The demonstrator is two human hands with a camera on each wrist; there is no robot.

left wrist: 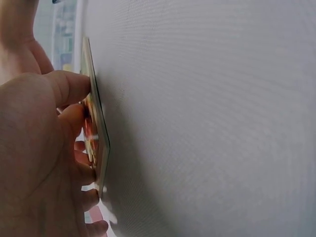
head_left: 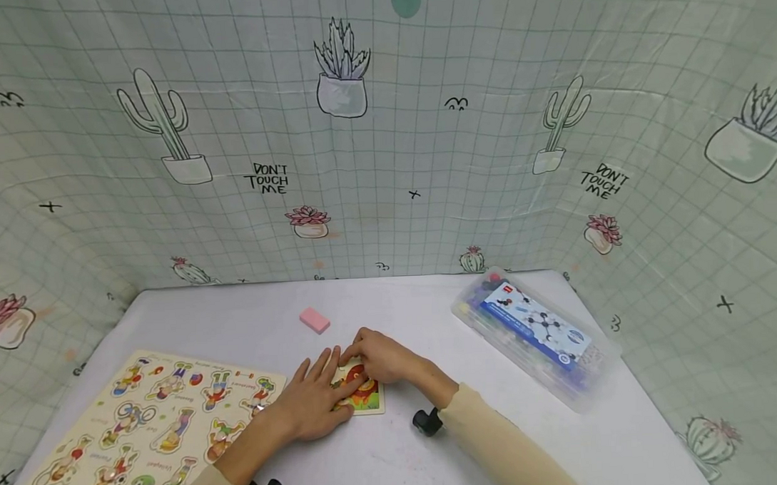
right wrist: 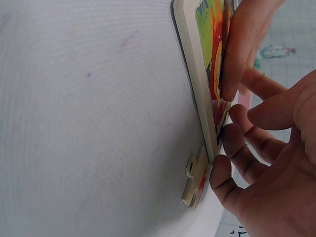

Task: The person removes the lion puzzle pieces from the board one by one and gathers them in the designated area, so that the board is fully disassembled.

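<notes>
A small framed jigsaw puzzle [head_left: 373, 401] with a red and orange picture lies flat on the white table. My left hand [head_left: 311, 409] is spread over its left side, fingers extended and touching the board. From the far right, my right hand [head_left: 386, 357] bends its fingers down onto the far part of the puzzle; nothing shows pinched between them. In the right wrist view, a loose jigsaw piece [right wrist: 196, 180] lies by one end of the board, close to the right fingertips. The hands cover much of the picture.
A large wooden peg board [head_left: 144, 422] with sports figures lies at the left. Behind the hands is a pink block [head_left: 315, 320]. A clear plastic case [head_left: 533, 337] with a blue and white label sits at the right. Patterned cloth [head_left: 385, 150] hangs around the table.
</notes>
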